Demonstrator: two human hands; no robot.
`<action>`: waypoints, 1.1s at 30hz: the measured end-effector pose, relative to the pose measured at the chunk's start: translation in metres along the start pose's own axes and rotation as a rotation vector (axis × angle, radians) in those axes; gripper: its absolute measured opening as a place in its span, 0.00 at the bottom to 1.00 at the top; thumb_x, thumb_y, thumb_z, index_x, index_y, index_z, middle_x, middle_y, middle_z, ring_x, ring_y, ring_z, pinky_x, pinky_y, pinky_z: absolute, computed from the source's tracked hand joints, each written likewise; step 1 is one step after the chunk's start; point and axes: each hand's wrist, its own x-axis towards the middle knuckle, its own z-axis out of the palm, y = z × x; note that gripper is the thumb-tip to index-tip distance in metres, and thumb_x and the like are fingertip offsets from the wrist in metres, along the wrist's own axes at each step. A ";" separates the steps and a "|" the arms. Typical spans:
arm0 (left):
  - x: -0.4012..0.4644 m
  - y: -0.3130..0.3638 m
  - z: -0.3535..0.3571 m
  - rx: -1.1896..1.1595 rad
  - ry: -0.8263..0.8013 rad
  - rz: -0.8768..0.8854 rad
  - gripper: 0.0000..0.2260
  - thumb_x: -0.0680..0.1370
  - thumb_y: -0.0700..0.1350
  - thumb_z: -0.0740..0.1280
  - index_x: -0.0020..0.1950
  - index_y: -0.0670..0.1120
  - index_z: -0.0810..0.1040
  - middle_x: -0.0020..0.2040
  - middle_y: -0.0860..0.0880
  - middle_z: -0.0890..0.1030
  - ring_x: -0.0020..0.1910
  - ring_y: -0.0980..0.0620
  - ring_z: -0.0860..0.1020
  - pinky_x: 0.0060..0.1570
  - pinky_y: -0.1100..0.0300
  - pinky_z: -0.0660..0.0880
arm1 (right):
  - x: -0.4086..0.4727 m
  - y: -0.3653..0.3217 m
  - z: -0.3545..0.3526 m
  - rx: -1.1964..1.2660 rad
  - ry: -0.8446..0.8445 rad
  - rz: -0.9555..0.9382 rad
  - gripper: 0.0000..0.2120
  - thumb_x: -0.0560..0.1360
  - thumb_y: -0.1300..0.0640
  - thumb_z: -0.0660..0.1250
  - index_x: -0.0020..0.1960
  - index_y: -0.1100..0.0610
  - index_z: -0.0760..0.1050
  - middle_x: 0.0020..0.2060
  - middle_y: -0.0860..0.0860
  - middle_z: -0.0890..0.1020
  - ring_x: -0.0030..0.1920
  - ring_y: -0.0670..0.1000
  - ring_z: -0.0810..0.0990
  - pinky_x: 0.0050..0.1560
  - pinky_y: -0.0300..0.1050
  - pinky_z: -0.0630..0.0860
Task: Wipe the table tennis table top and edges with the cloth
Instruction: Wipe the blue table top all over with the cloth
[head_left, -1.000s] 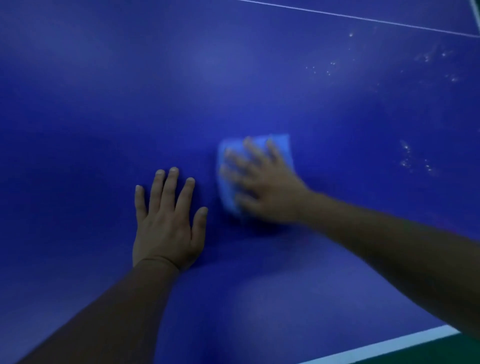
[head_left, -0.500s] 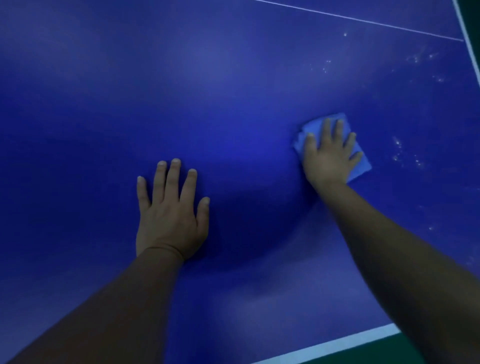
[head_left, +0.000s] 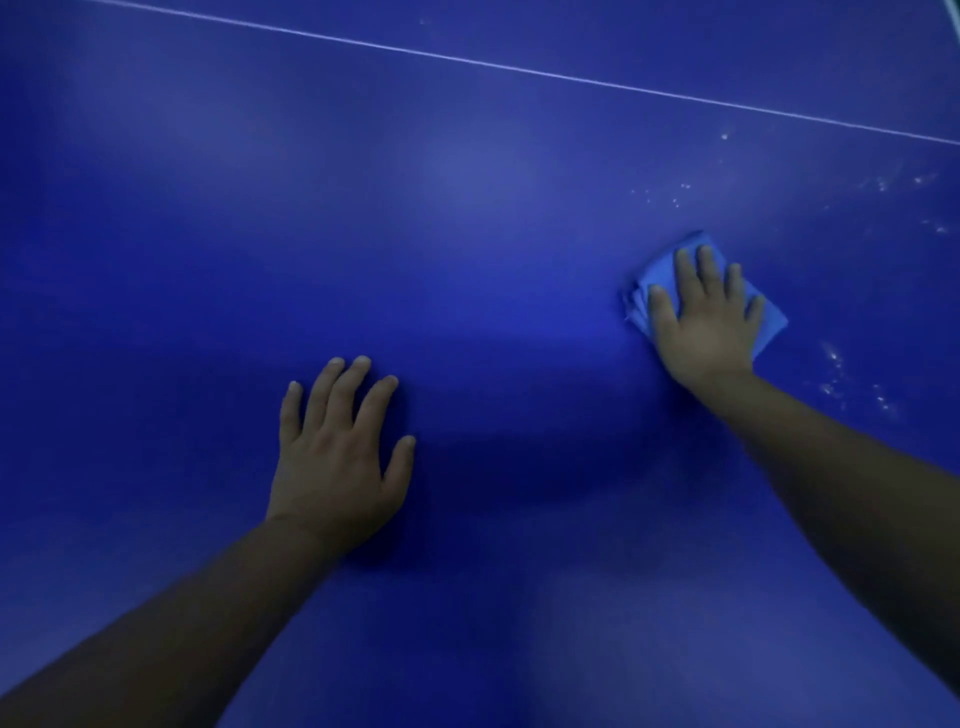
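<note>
My right hand (head_left: 706, 317), fingers spread flat, presses the cloth (head_left: 769, 322) onto the table top (head_left: 467, 182) beside dust specks (head_left: 836, 374); left hand (head_left: 337, 457), fingers apart, braces me

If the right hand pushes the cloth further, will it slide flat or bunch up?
The cloth looks thin, folded and soft, so probably floppy. The right hand presses it flat with spread fingers, so it likely slides smoothly on the glossy table. Loose corners may fold over.
</note>
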 end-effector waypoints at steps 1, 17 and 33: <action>0.008 0.002 -0.003 -0.024 0.038 -0.024 0.28 0.78 0.59 0.55 0.72 0.44 0.72 0.74 0.43 0.68 0.77 0.41 0.61 0.77 0.38 0.51 | -0.002 -0.013 0.003 0.014 0.012 0.053 0.31 0.83 0.37 0.46 0.83 0.48 0.51 0.82 0.48 0.50 0.81 0.59 0.47 0.77 0.68 0.46; 0.147 0.032 0.010 -0.063 0.114 -0.324 0.29 0.82 0.62 0.49 0.81 0.51 0.60 0.83 0.47 0.50 0.82 0.47 0.42 0.78 0.42 0.37 | 0.138 -0.013 -0.012 -0.100 0.078 -0.088 0.34 0.79 0.36 0.40 0.82 0.47 0.54 0.81 0.49 0.55 0.80 0.61 0.54 0.75 0.68 0.53; 0.150 0.033 0.006 -0.057 0.068 -0.345 0.32 0.79 0.62 0.48 0.81 0.51 0.61 0.83 0.46 0.54 0.82 0.46 0.46 0.78 0.42 0.39 | 0.100 -0.054 0.007 -0.080 0.063 -0.548 0.34 0.78 0.36 0.45 0.79 0.49 0.63 0.79 0.52 0.63 0.78 0.62 0.60 0.73 0.71 0.56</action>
